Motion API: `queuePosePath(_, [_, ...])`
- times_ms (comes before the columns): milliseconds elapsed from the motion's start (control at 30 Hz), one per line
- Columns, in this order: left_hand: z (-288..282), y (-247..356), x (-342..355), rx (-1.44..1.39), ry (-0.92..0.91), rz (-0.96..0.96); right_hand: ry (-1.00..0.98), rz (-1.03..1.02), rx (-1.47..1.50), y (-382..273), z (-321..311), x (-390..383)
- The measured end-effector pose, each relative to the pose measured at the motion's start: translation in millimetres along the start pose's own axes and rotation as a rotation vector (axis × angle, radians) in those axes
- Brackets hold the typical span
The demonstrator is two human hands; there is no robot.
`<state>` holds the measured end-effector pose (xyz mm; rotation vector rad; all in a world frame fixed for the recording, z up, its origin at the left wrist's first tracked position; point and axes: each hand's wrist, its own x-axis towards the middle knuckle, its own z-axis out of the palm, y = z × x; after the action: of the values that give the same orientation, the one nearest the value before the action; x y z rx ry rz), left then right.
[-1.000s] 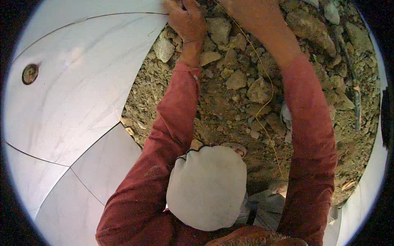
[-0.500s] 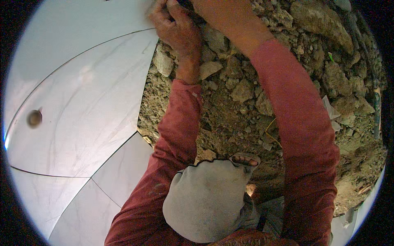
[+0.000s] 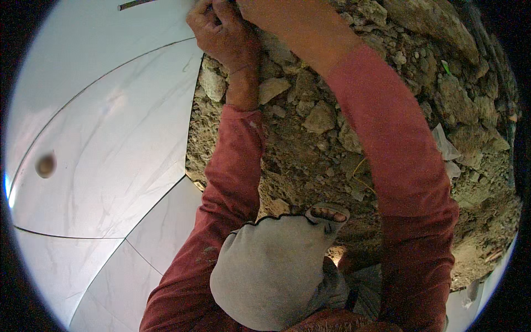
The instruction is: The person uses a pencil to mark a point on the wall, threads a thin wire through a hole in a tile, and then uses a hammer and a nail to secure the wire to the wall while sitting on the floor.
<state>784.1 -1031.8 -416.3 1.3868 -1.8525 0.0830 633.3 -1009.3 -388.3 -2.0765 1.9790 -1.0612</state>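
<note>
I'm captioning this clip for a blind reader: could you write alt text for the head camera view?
Both hands, the left hand and right hand, are stretched out together at the far edge of a patch of brown rubble and stones, beside glossy white marble-look floor tiles. The arms wear red long sleeves; a grey cloth-covered knee fills the foreground.

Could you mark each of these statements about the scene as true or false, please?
1. Both sleeves are red. True.
2. The left hand rests flat on the white tiles. False: it is curled up over the rubble, by the tile edge.
3. The ground on the right is loose stones and soil. True.
4. The tiles are black. False: they are white with faint grey veins.
5. The right hand lies low in the picture. False: it reaches to the top edge, beside the left hand.
</note>
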Motion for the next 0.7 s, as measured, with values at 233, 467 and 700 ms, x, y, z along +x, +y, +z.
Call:
queuePosePath(233, [3, -8, 0, 0.006, 0.006, -0.015, 0.007, 0.099, -0.137, -1, -1, 1])
queuePosePath(467, [1, -12, -3, -0.239, -0.001, -0.213, 0.059, 0.069, 0.153, -1, -5, 7])
queuePosePath(700, [-4, -8, -2, -0.119, -0.015, -0.053, -0.053, 0.150, 0.097, -4, 7, 17])
